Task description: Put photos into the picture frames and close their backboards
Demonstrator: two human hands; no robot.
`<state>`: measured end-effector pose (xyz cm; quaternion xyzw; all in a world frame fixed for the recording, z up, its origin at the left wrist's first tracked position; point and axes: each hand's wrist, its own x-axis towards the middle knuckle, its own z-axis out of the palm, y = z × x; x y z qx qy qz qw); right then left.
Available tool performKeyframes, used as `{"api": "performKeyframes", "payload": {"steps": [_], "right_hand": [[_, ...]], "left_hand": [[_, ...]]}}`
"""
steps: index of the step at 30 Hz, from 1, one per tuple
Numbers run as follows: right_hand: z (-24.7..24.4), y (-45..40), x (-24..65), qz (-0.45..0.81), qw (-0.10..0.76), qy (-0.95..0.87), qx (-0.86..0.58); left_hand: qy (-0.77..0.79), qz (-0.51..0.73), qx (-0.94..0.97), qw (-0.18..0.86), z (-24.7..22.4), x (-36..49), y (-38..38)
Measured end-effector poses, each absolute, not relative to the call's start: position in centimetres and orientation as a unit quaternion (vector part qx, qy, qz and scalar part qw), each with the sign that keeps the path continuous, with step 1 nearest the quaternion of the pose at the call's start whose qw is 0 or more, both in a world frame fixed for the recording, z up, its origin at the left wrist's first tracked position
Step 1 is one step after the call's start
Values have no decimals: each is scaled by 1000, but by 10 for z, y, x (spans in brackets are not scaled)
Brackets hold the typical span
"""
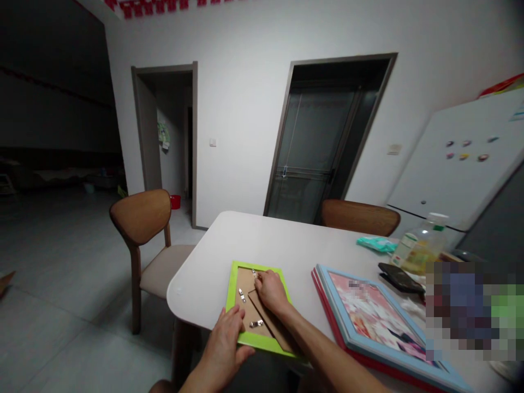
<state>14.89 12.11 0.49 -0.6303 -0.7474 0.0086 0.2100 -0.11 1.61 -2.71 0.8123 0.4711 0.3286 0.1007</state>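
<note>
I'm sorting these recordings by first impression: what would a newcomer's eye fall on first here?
Probably the lime-green frame, back up at the near edge of the white table, with the left hand at its near left corner and the right hand by a metal clip at its far side. Next, to the right, the light-blue frame with its pink picture, lying on something red.

Beyond the right fingers [262,278], the white desk [278,234] offers an open stretch toward its far edge, with a narrower lane to their right. Stacked picture frames [380,316] wall off that lane; farther right, a black object [401,277] and an upright bottle [421,245] crowd the way. A wooden chair [141,218] flanks the left side.
</note>
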Motion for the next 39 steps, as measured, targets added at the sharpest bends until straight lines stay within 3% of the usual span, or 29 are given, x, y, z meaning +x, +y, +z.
{"api": "performKeyframes", "payload": {"steps": [14,24,30,39], "right_hand": [[1,132,158,18,188,-719,-669],[17,104,167,23,244,-724,-645],[17,65,180,73,188,-762,-616],[41,69,178,94,218,-757,-609]], "left_hand": [[474,317,816,93,-26,4,19],[463,315,826,56,-35,3,26],[495,320,803,91,-31,8,23],[507,386,742,209,-9,13,17]]}}
